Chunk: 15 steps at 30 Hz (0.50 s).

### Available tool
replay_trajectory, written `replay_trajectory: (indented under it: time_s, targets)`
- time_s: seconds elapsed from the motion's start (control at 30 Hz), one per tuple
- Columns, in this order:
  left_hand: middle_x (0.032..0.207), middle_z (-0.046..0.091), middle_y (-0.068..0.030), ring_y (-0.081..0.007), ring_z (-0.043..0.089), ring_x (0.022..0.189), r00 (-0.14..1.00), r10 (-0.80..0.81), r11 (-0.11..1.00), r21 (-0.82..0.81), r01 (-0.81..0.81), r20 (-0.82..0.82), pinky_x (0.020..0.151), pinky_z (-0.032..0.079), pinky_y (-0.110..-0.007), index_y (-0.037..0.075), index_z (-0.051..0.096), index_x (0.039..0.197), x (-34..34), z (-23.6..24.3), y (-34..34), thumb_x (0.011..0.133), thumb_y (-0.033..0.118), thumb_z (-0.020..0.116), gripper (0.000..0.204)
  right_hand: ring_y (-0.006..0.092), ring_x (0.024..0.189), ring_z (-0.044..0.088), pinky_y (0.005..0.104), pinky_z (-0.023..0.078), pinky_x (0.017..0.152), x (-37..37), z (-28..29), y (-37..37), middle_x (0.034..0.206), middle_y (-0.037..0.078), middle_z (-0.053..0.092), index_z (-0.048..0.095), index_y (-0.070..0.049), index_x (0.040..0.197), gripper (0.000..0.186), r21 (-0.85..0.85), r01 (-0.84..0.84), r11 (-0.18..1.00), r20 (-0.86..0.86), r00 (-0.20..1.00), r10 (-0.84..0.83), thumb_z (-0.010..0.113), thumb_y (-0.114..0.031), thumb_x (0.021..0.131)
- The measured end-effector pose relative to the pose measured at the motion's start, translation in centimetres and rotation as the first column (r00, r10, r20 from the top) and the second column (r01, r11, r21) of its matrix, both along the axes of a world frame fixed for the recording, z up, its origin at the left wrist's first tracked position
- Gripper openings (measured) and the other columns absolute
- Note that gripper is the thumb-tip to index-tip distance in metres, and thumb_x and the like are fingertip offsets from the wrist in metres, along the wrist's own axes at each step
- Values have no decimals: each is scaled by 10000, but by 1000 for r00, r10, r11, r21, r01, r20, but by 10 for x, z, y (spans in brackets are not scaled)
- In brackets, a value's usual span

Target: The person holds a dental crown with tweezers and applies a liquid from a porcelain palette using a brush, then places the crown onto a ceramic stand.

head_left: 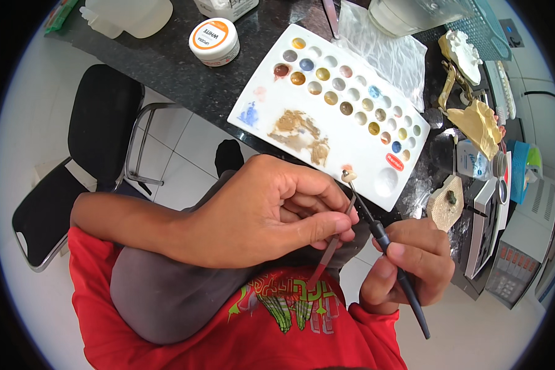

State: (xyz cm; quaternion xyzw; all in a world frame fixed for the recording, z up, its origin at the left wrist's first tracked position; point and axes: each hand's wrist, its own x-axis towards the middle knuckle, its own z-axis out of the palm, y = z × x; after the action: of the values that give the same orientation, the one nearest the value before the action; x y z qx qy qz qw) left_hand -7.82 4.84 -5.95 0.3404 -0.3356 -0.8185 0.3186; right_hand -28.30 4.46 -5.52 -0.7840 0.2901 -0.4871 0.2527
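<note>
Tooth-shaped piece [349,176] at near edge of palette [345,145], left hand [274,213] closer
Left half-curled, pinching metal tool [332,251]; right hand [416,259] pinching brush [408,290], angled palette-ward

Palette [364,154] on table [191,80], hands [271,209] before it; jar [214,46] left, dental models [475,126] right; chair [105,117] far left.

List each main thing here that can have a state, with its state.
Bare left hand, grip closed on the slim grey metal tool
Bare right hand, grip closed on the long black-handled tool
Small cream crown-shaped piece, at the black-handled tool's tip; contact unclear
White rectangular palette, smeared brown and blue
Round white plastic jar, upright, lid on
Thin translucent plastic sheet, wrinkled
</note>
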Motion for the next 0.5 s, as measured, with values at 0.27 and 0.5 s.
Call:
replay_trajectory:
  time_s: [0.27,0.5]
  targets:
    - [955,659,-161,-173,659,902,1000,0,1000,6,0,8,747,560,-245,-88,574,1001,0,0,0,906,37,576,158,175,527,586,247,463,451,2,0,0,719,89,578,597,-5,909,294,3,23,1000,-6,1000,-23,699,30,635]
    - [953,656,-165,-191,660,927,1000,-1,1000,4,1,18,749,564,-248,-95,573,1005,0,2,-1,901,23,575,157,172,535,580,250,468,460,1,0,0,720,87,576,594,-7,921,300,13,12,1000,-7,1000,-12,695,36,642]
